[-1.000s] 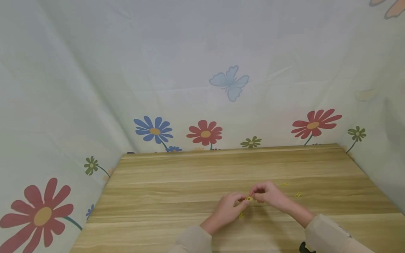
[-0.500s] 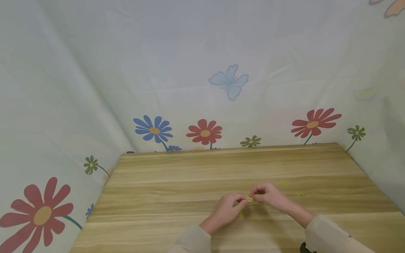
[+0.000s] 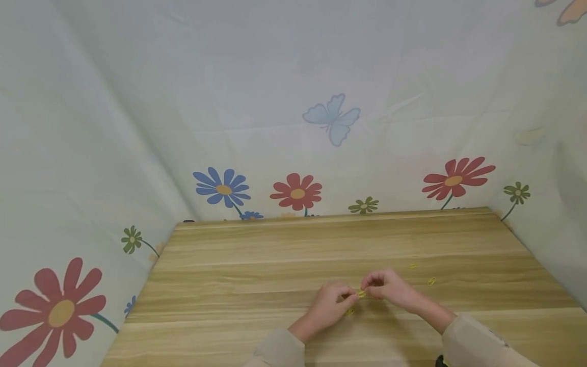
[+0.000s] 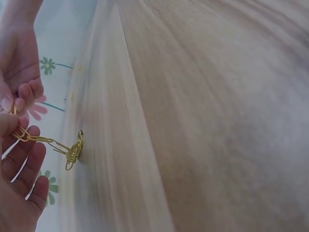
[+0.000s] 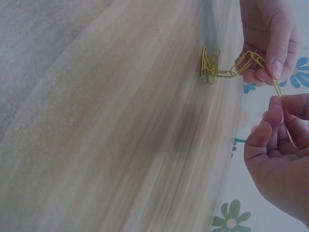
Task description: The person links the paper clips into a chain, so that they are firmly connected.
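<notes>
Yellow paper clips hang linked in a chain (image 4: 47, 140), whose lower end lies bunched on the wooden table. My left hand (image 3: 326, 307) pinches the upper part of this chain between thumb and fingers. Opposite it, my right hand (image 3: 395, 291) pinches the end of a paper clip (image 5: 277, 88) that spans the small gap between both sets of fingertips. Whether that clip is fully hooked into the chain is hard to tell, as fingers cover part of it. Both hands are held just above the table.
Two loose yellow paper clips lie right of my hands: one paper clip (image 3: 431, 281) nearer, another paper clip (image 3: 412, 266) farther back. The wooden table (image 3: 257, 255) meets a flower-printed cloth (image 3: 257, 137) at its back and sides. Something black (image 3: 441, 361) shows beside the right sleeve.
Both hands have sunk slightly toward the table's near side, still pinching. The clip between the fingertips has moved down with them and changed its angle a little. The loose clips stay put.
</notes>
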A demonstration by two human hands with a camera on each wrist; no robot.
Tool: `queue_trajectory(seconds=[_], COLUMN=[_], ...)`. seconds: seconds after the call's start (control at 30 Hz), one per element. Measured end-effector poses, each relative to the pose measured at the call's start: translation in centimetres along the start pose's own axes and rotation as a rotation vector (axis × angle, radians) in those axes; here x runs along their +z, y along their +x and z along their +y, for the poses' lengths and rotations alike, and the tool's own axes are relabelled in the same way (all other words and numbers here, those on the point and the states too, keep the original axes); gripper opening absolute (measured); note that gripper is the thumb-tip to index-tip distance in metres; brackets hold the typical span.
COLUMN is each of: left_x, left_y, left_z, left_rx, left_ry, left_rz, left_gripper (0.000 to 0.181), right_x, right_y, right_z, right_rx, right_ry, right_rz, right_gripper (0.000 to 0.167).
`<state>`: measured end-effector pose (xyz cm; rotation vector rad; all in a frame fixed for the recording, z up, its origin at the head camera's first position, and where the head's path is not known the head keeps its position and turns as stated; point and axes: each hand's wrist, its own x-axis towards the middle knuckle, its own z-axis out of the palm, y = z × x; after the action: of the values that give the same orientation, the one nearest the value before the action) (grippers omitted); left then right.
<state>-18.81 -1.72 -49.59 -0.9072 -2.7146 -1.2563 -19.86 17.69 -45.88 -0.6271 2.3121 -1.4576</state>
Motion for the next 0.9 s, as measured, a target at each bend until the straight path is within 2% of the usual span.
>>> queue_trajectory(seconds=[0.27,0.4,0.67,0.9], left_x=[0.0,-0.2,-0.6,-0.9], left_y=[-0.1,-0.2,-0.2,-0.1], left_z=[-0.3,-0.5,-0.8,-0.9], left_rx=[-0.012,-0.018,-0.055,-0.064], left_ry=[-0.004,-0.011,-0.001,-0.007], left_rz=[0.025,0.048,0.082,0.098], left_gripper=[0.019,0.017,0.021,0.024], right_x=[-0.4,-1.1,-3.2,-5.5], right_y=[-0.2,-0.5,-1.4,-2.3], right_z=[0.6,1.0,2.2,4.3], right_rx=[-0.011,0.018,0.091,0.104], right_ry=[-0.019,-0.04,-0.087,-0.132], right_rz=[0.008,0.028,0.114,0.203], right_gripper=[0.017,0.021,0.027,0.026])
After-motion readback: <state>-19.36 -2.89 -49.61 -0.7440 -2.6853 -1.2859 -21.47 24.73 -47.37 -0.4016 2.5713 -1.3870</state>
